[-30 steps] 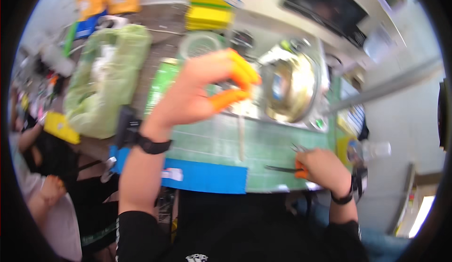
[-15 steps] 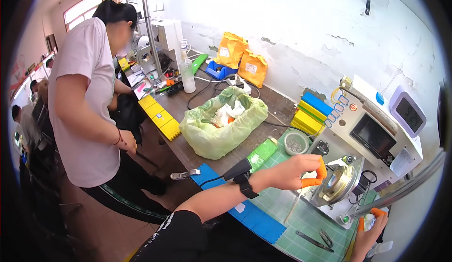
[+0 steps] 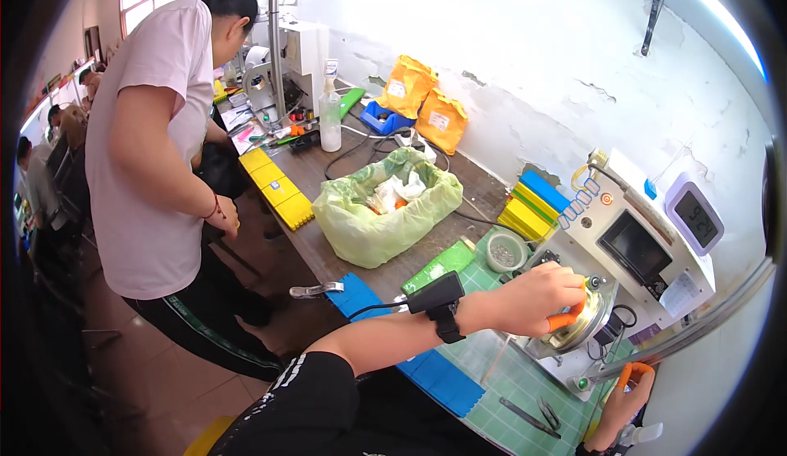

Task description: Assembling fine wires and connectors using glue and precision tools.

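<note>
My left hand (image 3: 545, 298), with orange finger cots, reaches over the round shiny metal drum (image 3: 580, 325) on the front of a white bench machine (image 3: 656, 247). Its fingers are bent together at the drum's near side; anything between them is hidden. At the lower right, beside the metal rail, my right hand (image 3: 625, 403) is raised with orange-capped fingers curled together. What they pinch, if anything, I cannot make out. A dark pair of tweezers (image 3: 529, 417) lies on the green cutting mat (image 3: 500, 386) between the hands. A black device is strapped to my left wrist.
A bin lined with a green bag (image 3: 369, 230) stands left of a cup of small metal parts (image 3: 506, 253). Yellow and blue strips (image 3: 533, 206) lean by the machine. A clock (image 3: 695, 214) sits on top. At the left stands another person (image 3: 156, 144).
My left hand has moved right and slightly down, onto the drum. My right hand has shifted slightly left, and the pale item seen in its fingers is now hidden. The view has shifted a little.
</note>
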The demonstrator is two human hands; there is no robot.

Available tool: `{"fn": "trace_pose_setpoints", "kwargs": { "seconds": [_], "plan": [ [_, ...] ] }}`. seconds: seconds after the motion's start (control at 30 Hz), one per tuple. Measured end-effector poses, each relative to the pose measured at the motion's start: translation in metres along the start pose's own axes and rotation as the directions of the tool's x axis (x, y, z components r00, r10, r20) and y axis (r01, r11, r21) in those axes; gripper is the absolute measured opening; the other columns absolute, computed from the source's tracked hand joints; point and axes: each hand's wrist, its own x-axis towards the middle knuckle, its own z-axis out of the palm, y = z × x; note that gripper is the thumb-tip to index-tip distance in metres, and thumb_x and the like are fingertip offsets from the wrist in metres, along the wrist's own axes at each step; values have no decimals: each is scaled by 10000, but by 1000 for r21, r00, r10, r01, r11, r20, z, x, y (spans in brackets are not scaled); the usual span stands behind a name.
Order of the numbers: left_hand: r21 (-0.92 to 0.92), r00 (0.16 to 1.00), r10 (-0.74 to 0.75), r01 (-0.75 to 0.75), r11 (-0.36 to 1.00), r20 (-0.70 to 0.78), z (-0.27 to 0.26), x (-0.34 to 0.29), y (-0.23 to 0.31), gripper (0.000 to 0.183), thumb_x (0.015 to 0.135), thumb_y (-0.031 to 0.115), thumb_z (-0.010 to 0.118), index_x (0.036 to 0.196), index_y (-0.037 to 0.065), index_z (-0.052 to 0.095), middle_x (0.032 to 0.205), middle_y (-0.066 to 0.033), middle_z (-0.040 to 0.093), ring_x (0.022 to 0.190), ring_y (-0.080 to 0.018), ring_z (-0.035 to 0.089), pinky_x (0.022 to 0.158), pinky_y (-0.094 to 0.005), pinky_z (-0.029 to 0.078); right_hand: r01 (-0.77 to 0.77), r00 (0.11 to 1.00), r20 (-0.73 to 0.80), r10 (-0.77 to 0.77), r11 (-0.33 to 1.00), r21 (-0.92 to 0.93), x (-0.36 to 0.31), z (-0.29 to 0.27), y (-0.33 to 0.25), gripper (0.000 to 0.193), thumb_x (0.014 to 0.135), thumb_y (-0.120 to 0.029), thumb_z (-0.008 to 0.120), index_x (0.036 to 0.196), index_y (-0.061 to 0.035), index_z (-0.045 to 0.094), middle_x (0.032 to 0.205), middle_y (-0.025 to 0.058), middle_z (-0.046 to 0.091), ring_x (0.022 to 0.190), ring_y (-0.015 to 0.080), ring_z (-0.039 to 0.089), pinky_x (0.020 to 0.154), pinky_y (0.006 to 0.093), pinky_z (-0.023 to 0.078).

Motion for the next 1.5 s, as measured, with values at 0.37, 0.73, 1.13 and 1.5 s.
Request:
{"fn": "trace_pose_setpoints", "kwargs": {
  "seconds": [0.37,0.73,1.13,1.5],
  "plan": [
    [-45,990,-117,113,993,-78,-8,-24,-15,115,904,73,760,954,69,657,967,-73,636,957,-298,624,873,-407,467,-88,984,140,112,982,-168,-48,-23,-14,125,966,-65,723,1076,-6,711,911,136,719,814,267,700,731,354,551],
    [-216,905,-348,298,930,-247,-123,-152,89,104,934,9,769,980,-1,677,1041,-106,708,988,-259,707,892,-360,552,124,971,169,-167,963,239,-4,-63,-91,272,1016,-38,701,1275,14,639,994,111,715,945,213,702,862,316,550],
    [-393,934,-205,79,916,-291,-162,-148,194,153,872,-51,824,957,21,718,1047,-135,722,892,-270,737,814,-372,588,-263,43,740,-671,707,657,-46,-16,-240,403,1002,-62,747,1381,22,639,1040,108,765,903,215,735,825,335,571],
    [-653,647,-383,-239,719,-659,-144,-198,137,348,1027,240,713,1271,13,610,1072,-93,664,585,-153,564,576,-317,398,-570,721,689,-70,504,649,-104,-293,25,366,995,-282,756,1147,46,698,881,183,716,673,199,648,597,296,521]
  ]
}}
